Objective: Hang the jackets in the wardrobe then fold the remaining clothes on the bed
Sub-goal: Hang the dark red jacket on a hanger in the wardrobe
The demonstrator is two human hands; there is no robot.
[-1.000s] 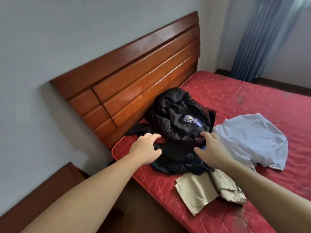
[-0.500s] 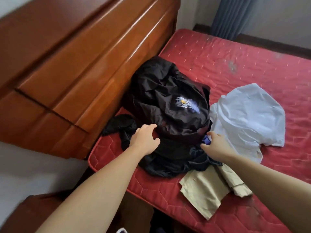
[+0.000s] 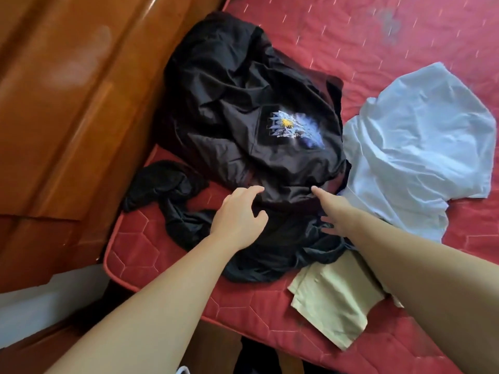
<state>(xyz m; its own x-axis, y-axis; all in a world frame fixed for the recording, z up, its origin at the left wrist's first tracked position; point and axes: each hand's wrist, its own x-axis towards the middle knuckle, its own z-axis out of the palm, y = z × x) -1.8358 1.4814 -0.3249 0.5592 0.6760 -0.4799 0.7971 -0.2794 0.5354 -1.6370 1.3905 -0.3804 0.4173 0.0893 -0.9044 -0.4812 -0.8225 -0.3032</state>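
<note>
A glossy reddish-brown wooden headboard point(image 3: 81, 109) runs along the left edge of the bed. Below it, at the lower left, shows pale grey wall point(image 3: 40, 306).

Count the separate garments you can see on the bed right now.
4: black jacket by the headboard, dark garment beneath it, pale blue shirt right, beige garment at near edge. More may be hidden.

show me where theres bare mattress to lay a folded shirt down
Bare red mattress lies beyond the black jacket and above the pale blue shirt. A smaller strip borders the near edge, left of the beige garment. The middle is crowded with clothes and both hands.
</note>
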